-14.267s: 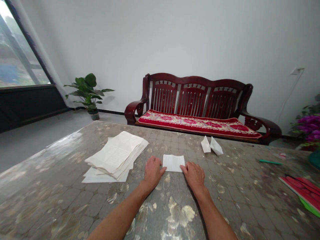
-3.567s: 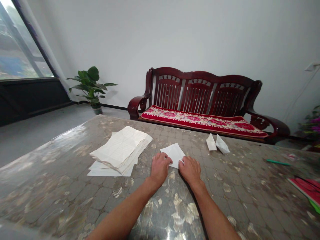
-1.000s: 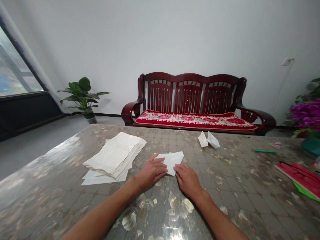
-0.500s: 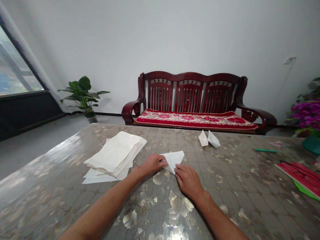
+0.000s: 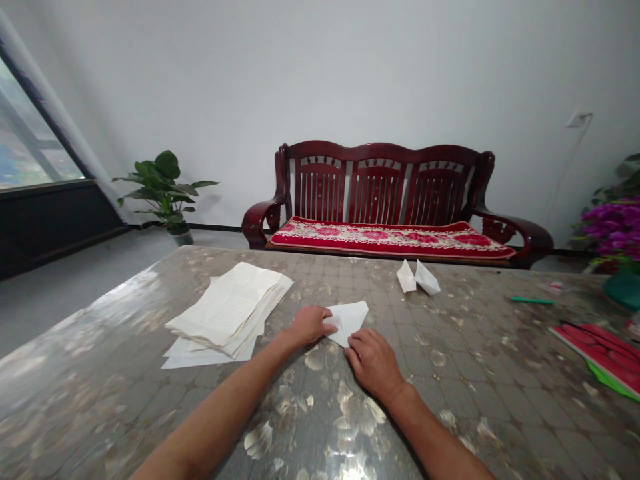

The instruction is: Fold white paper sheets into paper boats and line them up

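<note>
A folded sheet of white paper lies on the patterned table in front of me, pointed at its upper right. My left hand grips its left side, with the thumb on top of the paper and the fingers curled at the edge. At the lower right edge, my right hand pinches the paper near a corner. Its fingertips are bent close together. Two small folded paper boats, one beside the other, stand farther back to the right.
A stack of paper sheets lies to the left. On the right are a green pen, a red book with glasses on it, and purple flowers. A wooden bench stands behind the table, a potted plant at left.
My left thumb has shifted a little right and down over the paper. My right hand has slid slightly left and down along the paper's edge.
</note>
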`<state>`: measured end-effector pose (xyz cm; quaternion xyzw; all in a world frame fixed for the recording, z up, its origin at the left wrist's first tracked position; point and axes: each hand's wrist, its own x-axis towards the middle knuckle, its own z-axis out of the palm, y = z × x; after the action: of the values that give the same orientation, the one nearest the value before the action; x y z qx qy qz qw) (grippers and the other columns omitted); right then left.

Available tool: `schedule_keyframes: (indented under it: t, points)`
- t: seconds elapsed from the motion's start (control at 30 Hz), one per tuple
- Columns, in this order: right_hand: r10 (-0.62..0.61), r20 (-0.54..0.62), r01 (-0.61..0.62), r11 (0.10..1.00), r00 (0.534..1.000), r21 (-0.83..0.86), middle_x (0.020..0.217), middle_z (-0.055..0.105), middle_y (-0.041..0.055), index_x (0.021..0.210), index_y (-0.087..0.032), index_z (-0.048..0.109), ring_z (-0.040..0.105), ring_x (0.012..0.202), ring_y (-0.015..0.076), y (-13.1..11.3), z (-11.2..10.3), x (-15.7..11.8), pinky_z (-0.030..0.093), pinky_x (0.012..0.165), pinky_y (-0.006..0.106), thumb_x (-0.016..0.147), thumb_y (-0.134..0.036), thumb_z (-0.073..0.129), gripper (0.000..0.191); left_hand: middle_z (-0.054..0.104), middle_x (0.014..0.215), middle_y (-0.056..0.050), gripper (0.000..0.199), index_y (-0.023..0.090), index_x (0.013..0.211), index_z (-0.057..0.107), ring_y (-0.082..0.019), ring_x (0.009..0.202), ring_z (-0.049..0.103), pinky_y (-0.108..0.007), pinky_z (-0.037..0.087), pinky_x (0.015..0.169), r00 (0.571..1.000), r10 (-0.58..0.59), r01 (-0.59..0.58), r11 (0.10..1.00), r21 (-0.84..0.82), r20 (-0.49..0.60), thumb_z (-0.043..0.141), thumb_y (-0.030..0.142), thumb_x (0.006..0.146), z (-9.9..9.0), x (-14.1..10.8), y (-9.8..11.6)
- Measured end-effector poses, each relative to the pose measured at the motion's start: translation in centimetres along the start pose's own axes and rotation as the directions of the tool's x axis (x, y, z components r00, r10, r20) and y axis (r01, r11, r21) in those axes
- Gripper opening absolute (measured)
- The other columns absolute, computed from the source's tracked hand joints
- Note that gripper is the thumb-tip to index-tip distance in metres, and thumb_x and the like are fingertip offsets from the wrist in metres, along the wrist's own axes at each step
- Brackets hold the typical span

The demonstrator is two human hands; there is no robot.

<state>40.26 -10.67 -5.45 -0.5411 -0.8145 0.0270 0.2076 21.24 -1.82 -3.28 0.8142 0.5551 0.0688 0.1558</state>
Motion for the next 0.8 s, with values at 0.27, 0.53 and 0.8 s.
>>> schedule_keyframes:
  t: [0.27, 0.53, 0.8]
  points:
    - [0.0, -0.061, -0.003, 0.998, 0.998, -0.056, 0.09, 0.067, 0.0041, 0.082, -0.02, 0.07, 0.055, 0.091, 0.0202, -0.1, 0.9, 0.4, 0.04, 0.083, 0.03, 0.088, -0.023, 0.062, 0.01, 0.076, 0.098, -0.007, 0.029, 0.022, 0.099, 0.075, -0.023, 0.09, 0.068, -0.028, 0.045, 0.077, 0.996, -0.092, 0.092, 0.996, -0.007, 0.008, 0.063, 0.04, 0.08, -0.4, 0.1, 0.8]
    - [-0.087, -0.116, 0.072, 0.988, 0.989, -0.133, 0.084, 0.067, 0.0027, 0.078, -0.02, 0.067, 0.055, 0.083, 0.0186, 0.1, 1.7, 0.1, 0.036, 0.077, 0.03, 0.088, -0.021, 0.063, 0.011, 0.076, 0.092, -0.004, 0.026, 0.023, 0.096, 0.076, -0.022, 0.087, 0.067, -0.027, 0.044, 0.075, 0.986, -0.163, 0.163, 0.986, -0.023, -0.02, 0.065, 0.038, 0.079, -0.7, -0.2, 1.7]
    - [-0.045, -0.134, 0.02, 0.983, 0.99, -0.184, 0.077, 0.067, 0.0023, 0.079, -0.021, 0.066, 0.057, 0.075, 0.0183, 0.0, 1.7, 0.0, 0.033, 0.07, 0.03, 0.088, -0.023, 0.065, 0.009, 0.076, 0.089, -0.004, 0.025, 0.023, 0.093, 0.077, -0.023, 0.088, 0.068, -0.03, 0.043, 0.081, 0.98, -0.194, 0.192, 0.981, -0.04, -0.052, 0.066, 0.039, 0.077, -0.5, 0.0, 1.7]
